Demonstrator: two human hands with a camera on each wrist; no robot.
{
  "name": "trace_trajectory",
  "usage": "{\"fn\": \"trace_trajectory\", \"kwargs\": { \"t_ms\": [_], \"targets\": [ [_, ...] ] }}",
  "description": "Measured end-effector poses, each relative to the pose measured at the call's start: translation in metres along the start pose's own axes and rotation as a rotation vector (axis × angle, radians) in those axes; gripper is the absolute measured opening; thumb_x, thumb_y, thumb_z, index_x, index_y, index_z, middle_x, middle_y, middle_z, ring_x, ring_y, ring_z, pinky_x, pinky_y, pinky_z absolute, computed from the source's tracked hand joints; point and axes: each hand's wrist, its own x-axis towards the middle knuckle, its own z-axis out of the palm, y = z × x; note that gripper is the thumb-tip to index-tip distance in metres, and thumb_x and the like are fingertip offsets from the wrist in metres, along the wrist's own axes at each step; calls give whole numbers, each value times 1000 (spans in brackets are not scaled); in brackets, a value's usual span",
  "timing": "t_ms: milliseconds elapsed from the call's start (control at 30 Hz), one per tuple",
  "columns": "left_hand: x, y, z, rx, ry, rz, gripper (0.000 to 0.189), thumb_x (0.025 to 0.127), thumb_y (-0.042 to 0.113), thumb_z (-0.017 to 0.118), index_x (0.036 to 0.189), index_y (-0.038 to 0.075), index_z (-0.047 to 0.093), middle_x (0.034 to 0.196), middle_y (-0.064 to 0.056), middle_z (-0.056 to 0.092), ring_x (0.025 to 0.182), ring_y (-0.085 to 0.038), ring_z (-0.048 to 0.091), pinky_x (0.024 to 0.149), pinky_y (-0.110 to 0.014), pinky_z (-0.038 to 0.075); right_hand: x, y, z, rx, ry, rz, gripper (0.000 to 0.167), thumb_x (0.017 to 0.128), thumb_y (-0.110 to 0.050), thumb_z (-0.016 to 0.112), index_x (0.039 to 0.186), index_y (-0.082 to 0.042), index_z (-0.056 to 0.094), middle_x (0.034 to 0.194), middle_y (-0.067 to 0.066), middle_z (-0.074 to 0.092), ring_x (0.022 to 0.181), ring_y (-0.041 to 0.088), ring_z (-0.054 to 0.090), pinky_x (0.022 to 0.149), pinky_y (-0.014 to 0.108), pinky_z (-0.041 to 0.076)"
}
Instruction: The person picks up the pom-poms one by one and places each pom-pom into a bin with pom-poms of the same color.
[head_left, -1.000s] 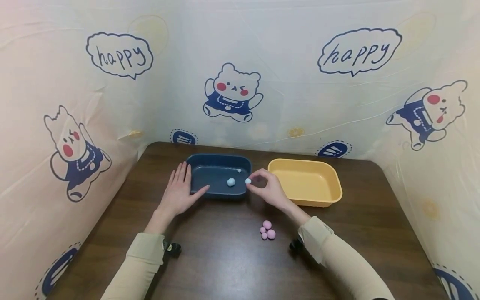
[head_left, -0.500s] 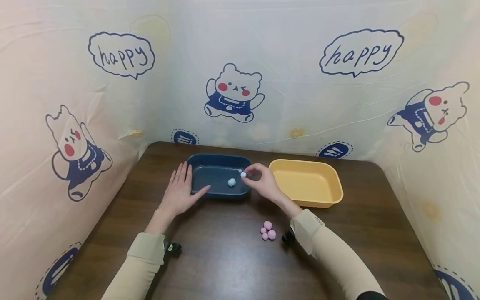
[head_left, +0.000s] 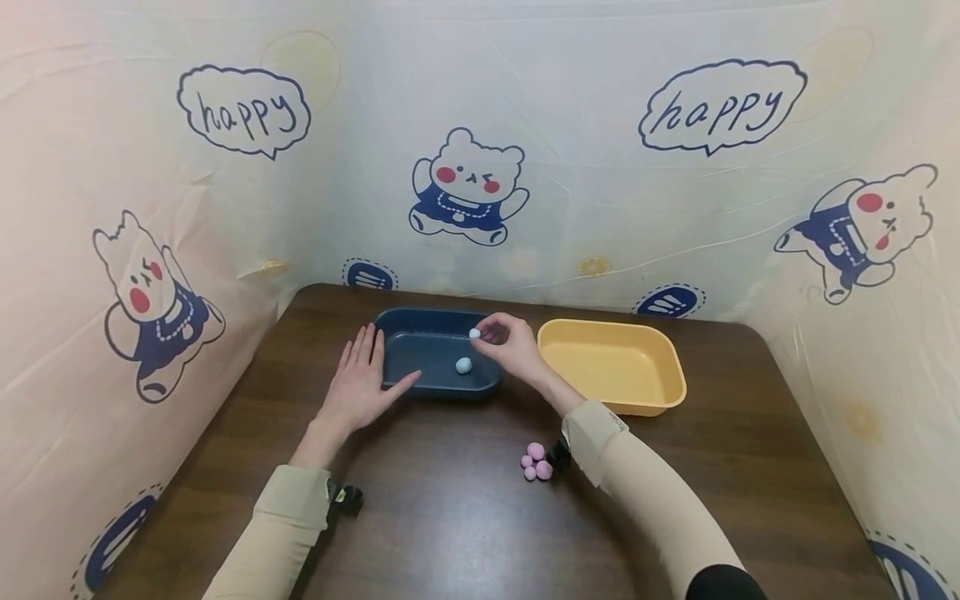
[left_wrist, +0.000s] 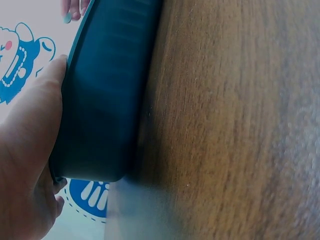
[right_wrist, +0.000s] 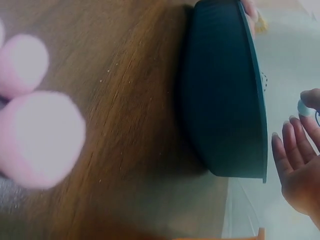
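My right hand (head_left: pixel 512 348) pinches a small light-blue ball (head_left: pixel 475 333) between thumb and forefinger, over the right side of the dark blue tray (head_left: pixel 405 388). In the right wrist view the same pale ball (right_wrist: pixel 304 108) shows at the fingertips, with the other fingers loosely extended. Inside the tray lies a larger light-blue ball (head_left: pixel 463 366). My left hand (head_left: pixel 358 385) rests on the tray's left rim, its fingers straight and thumb spread along the front edge. From the left wrist view, that hand (left_wrist: pixel 30 135) lies against the tray's outer wall (left_wrist: pixel 105 95).
A yellow tray (head_left: pixel 611 402) stands right of the blue one. Several pink balls (head_left: pixel 536 451) sit clustered on the brown wooden table (head_left: pixel 442 517), close to my right wrist camera (head_left: pixel 558 455). A printed curtain (head_left: pixel 585 192) surrounds the table's back and sides.
My right hand has moved left and farther back over the blue tray, carrying the small ball. The smaller ball in the tray is now hidden from view. My left hand has stayed put.
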Motion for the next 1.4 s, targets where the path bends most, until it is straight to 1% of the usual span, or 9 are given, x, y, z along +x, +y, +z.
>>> {"fn": "trace_trajectory", "kwargs": {
  "t_ms": [100,167,367,700,800,1000,1233,1333,1400],
  "targets": [
    [-1,0,1,2,1,2,120,99,86,45,175,-1,12,186,-23,2,173,-46,5,141,-63,8,2,-2,4,1,-13,9,22,99,-12,82,117,-1,76,113,20,79,101,31,73,93,31,62],
    [-2,1,1,3,2,2,120,99,86,45,175,-1,12,186,-22,2,173,-46,6,141,-63,8,4,-3,6,4,-21,12,22,99,-11,81,117,0,75,113,21,79,101,31,73,93,30,62],
    [-2,1,-1,7,7,-1,120,99,87,46,175,0,13,186,-21,2,173,-45,6,141,-62,8,10,-2,11,11,-21,21,22,100,-12,81,118,-1,75,115,21,78,104,32,73,96,35,63],
    [-1,3,-1,9,5,-3,119,99,85,47,175,0,14,186,-21,2,173,-46,8,141,-63,8,9,2,11,11,-15,54,23,101,-15,81,119,-3,75,115,19,78,104,30,73,96,34,64],
    [-1,2,-1,7,2,-6,119,99,86,46,175,0,13,186,-21,1,173,-45,6,141,-62,7,8,2,11,12,-13,56,24,100,-16,81,120,-3,76,116,18,79,103,29,74,96,34,65],
    [-1,2,-1,3,3,-8,120,98,86,46,175,0,12,186,-21,2,174,-44,4,141,-62,7,6,2,9,30,-12,49,25,100,-16,81,121,-4,76,118,18,79,104,29,75,98,35,66],
    [-1,2,1,-1,-3,-4,120,99,87,45,175,0,12,186,-21,2,173,-45,5,141,-63,7,-4,3,2,51,-19,6,25,100,-14,81,122,-2,76,117,19,78,103,28,74,93,26,63],
    [-1,1,1,-4,1,1,120,99,86,45,175,0,12,186,-21,2,173,-45,5,141,-63,7,-10,3,-2,58,-25,-2,27,100,-14,81,123,-3,75,117,18,78,104,28,74,95,30,64],
    [-1,0,1,-6,6,4,120,99,86,46,175,0,12,186,-20,2,173,-45,5,141,-62,7,-14,4,-5,65,-31,-2,29,100,-14,82,125,-3,75,120,19,78,107,29,74,99,36,65]
  ]
}}
